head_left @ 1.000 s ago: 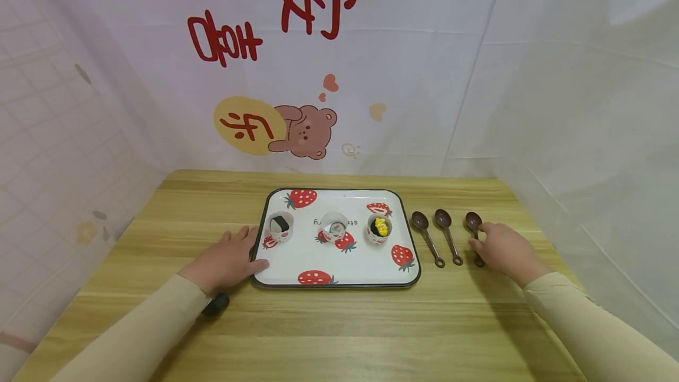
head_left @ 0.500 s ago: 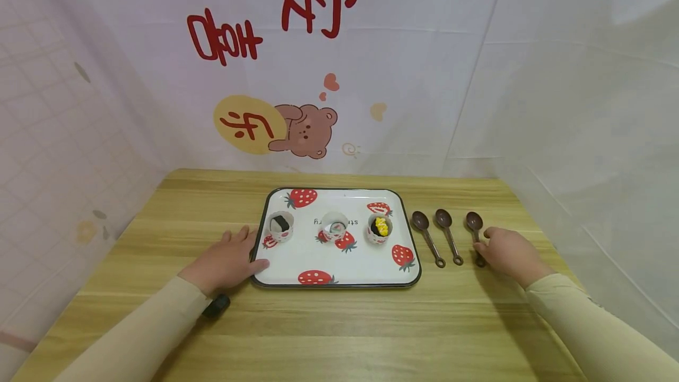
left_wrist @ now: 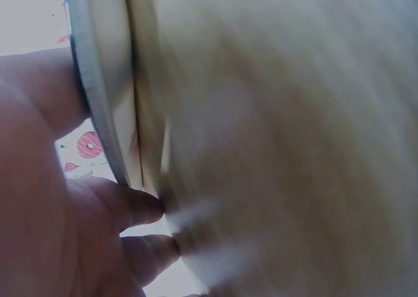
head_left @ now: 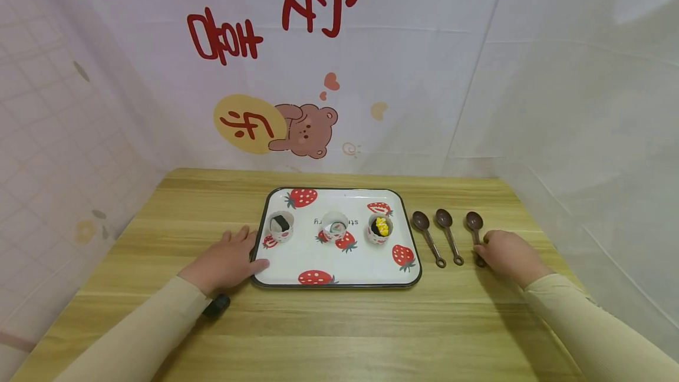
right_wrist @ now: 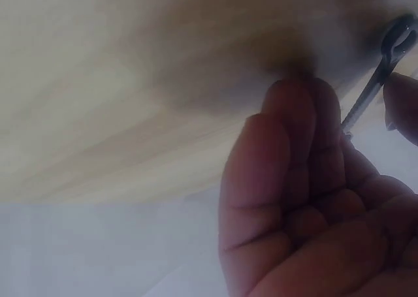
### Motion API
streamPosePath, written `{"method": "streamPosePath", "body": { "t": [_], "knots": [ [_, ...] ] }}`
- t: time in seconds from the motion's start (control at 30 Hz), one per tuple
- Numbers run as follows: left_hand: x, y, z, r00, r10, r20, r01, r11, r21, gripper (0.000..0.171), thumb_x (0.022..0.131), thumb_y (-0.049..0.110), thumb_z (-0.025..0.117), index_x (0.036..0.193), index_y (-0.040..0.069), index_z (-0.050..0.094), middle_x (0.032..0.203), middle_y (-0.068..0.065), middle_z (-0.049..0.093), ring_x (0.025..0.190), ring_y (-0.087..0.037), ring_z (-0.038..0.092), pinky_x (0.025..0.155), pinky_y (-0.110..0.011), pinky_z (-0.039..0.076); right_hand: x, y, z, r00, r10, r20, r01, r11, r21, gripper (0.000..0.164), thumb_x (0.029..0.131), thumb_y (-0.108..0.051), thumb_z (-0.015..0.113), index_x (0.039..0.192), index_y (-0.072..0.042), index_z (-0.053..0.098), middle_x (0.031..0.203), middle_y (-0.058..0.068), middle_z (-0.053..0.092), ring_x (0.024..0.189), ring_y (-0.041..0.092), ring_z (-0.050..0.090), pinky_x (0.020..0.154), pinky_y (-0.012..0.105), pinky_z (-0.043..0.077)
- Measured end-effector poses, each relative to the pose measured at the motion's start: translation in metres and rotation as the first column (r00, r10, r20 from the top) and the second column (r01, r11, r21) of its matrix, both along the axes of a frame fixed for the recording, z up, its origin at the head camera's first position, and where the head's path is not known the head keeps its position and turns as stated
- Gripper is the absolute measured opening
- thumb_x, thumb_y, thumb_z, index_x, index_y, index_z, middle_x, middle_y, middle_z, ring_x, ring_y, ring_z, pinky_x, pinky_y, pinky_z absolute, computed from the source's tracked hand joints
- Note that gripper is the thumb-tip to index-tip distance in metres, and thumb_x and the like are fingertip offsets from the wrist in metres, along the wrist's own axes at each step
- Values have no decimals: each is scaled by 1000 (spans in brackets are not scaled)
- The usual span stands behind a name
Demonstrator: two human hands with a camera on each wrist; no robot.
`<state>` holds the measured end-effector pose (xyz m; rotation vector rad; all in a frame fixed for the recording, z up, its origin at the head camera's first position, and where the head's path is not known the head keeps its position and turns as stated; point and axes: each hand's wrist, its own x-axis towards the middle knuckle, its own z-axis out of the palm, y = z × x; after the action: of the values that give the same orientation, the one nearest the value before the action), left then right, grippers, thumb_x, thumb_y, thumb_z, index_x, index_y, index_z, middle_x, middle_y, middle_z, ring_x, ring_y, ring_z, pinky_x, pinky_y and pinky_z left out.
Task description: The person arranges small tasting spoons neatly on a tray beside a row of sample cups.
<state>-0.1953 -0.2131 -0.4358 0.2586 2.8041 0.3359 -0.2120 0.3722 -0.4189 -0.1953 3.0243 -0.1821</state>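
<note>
Since a second ago, only the right hand [head_left: 510, 257] has shifted, its index drawn back slightly. The left hand [head_left: 225, 260] lies spread, thumb over the rim of the glossy tray [head_left: 361, 267]. Papery cups [head_left: 377, 240] there hold toy-like food [head_left: 381, 226]. Beyond, two smooth brown spoons [head_left: 421, 220] lie on the table [head_left: 339, 335], then the last spoon [head_left: 474, 220], slim handle seemingly pinched by the grip. Apparently spoon-arranging is in hand; next calls for gentle, level fingers.

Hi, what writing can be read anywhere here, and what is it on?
"str" and "ry", upside down, on the tray; the middle cup hides the letters between.

Three red signs, two on the backdrop itself, one on its printed yellow disc: seemingly turned sideways, not surely readable.

No brand or number is readable.
</note>
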Motion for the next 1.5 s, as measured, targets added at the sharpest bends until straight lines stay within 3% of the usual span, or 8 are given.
{"method": "streamPosePath", "body": {
  "t": [0.27,0.6,1.23,1.5],
  "knots": [
    [0,1,1,1000,2,5,-2,1000,1,97,97,68,59,162,0,37,168,-34,27,147,-71,22,117,-77,29,0,-1,0,1000,-9,10,9,1000,-12,29,100,-21,66,73,-11,60,65,-1,55,61,18,49,60,34,41],
    [1,1,2,1000,5,8,-5,1000,9,96,97,68,60,162,1,36,168,-34,27,147,-72,21,116,-77,30,-3,0,-2,1000,-19,22,20,1000,-6,23,100,-18,66,79,-7,64,70,3,60,65,20,53,61,38,45],
    [-1,-1,-2,1000,-2,9,2,1000,8,98,97,69,59,163,1,35,168,-34,26,147,-72,21,117,-77,30,-5,3,-8,999,-49,15,50,997,-64,25,98,-17,67,78,-8,56,68,2,55,63,18,51,58,32,39],
    [0,-1,-2,1000,-6,5,6,1000,9,97,98,69,58,162,0,35,169,-33,25,147,-71,21,117,-77,28,-7,2,-4,997,-73,41,76,994,-77,18,99,-14,65,92,2,65,79,10,68,69,22,58,63,37,48]
  ]
}}
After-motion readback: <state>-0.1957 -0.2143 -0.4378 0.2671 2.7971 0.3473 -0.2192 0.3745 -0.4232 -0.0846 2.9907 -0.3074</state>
